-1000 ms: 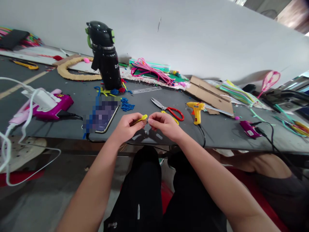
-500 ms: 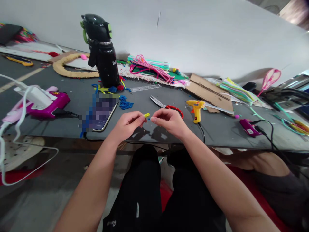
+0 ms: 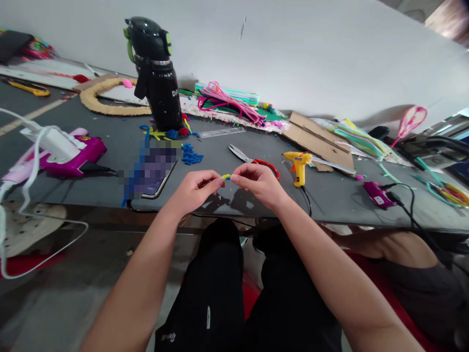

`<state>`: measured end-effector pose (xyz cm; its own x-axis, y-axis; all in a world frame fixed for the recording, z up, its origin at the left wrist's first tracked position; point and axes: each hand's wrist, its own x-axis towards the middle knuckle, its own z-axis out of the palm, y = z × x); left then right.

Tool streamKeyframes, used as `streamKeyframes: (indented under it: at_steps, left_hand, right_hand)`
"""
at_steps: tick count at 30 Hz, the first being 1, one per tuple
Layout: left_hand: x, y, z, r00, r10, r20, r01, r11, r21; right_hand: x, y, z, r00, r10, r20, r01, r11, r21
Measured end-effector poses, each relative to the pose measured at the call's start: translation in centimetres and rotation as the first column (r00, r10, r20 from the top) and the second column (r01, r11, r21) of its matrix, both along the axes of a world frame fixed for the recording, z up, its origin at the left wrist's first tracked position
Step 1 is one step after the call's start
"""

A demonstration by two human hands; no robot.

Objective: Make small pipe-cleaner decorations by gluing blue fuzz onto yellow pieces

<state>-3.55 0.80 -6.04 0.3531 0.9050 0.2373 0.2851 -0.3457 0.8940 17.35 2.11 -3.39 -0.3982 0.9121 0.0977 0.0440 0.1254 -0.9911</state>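
My left hand (image 3: pixel 201 189) pinches a small yellow piece of pipe cleaner (image 3: pixel 225 176) between thumb and fingertips. Opposite it, my right hand (image 3: pixel 258 183) is closed in a pinch on a tiny blue piece of pipe cleaner (image 3: pixel 228 179), mostly covered by the fingertips. The two pieces meet or overlap in the gap between my hands, just above the grey table (image 3: pixel 216 142); whether they are joined is too small to tell. Beyond my left hand lies a heap of short blue pipe cleaner pieces (image 3: pixel 191 155). Red-handled scissors (image 3: pixel 252 160) rest behind my right hand.
A yellow glue gun (image 3: pixel 298 166) stands right of the scissors, its cord running off the front edge. A phone (image 3: pixel 157 171) lies left, a black bottle (image 3: pixel 159 78) behind it. Purple power adapters (image 3: pixel 78 156) sit leftward. Cardboard (image 3: pixel 317 142) lies back right. Another person's arm (image 3: pixel 399 247) shows at right.
The yellow and blue pieces have come together between my fingertips; earlier a small gap showed between them. The hands have barely moved otherwise, and the view has shifted slightly.
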Motion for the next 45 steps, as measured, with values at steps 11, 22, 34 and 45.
streamKeyframes:
  at_steps: [11, 22, 34, 45]
  left_hand:
    - [0.03, 0.01, 0.04, 1.0, -0.014, -0.016, 0.014, 1.0, 0.02]
    - [0.1, 0.12, -0.22, 1.0, 0.001, -0.012, -0.001, 1.0, 0.004]
    - [0.16, -0.01, -0.15, 1.0, 0.0, -0.02, 0.0, 1.0, 0.018]
    - [0.18, 0.02, -0.14, 1.0, 0.001, -0.023, 0.0, 1.0, 0.008]
  right_hand:
    - [0.11, 0.02, -0.1, 0.997, -0.024, 0.069, 0.026, 0.999, -0.03]
    - [0.28, -0.53, 0.12, 0.992, -0.062, 0.11, 0.051, 0.993, 0.103]
    - [0.18, -0.5, -0.33, 0.984, -0.063, 0.165, 0.035, 0.985, 0.166]
    - [0.04, -0.72, -0.25, 0.981, -0.079, 0.175, 0.044, 0.979, 0.197]
